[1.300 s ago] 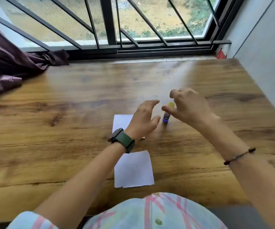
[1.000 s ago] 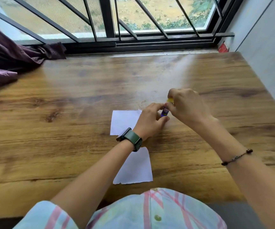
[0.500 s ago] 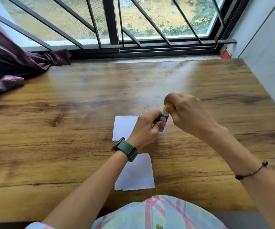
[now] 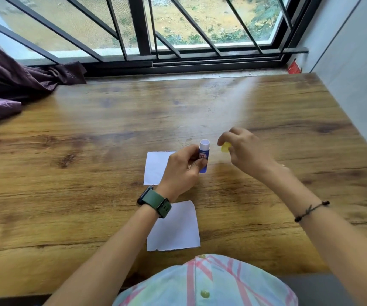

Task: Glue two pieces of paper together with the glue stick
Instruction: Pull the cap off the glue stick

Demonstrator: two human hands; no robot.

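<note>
Tabletop (image 4: 90, 217): a wide wooden surface under the barred window; it carries both papers.
Near paper (image 4: 178, 230): a white sheet that lies flat close to the person's body, partly under the left wrist in this view.
Far paper (image 4: 155, 167): a second white sheet, flat, a little further away; the left hand covers its right part. The two sheets are apart, not yet joined.
Left hand (image 4: 179, 171): its fingers are clenched around the lower body of the glue stick and hold it above the tabletop, over the right edge of the far paper.
Right hand (image 4: 247, 152): it is to the right of the stick and apart from it; its fingers pinch the yellow cap (image 4: 225, 147).
Glue stick (image 4: 203, 156): a small blue tube, almost upright, its long axis leaning slightly away from the person. The open white end points up and away.
Key relation: the open end faces away from both papers, which lie below and to the left of the stick. In my judgement, the left hand, which is the nearer one, must turn the tube over before the glue can touch a sheet.
Progress: the stick is uncapped; I see no glue on either paper.
</note>
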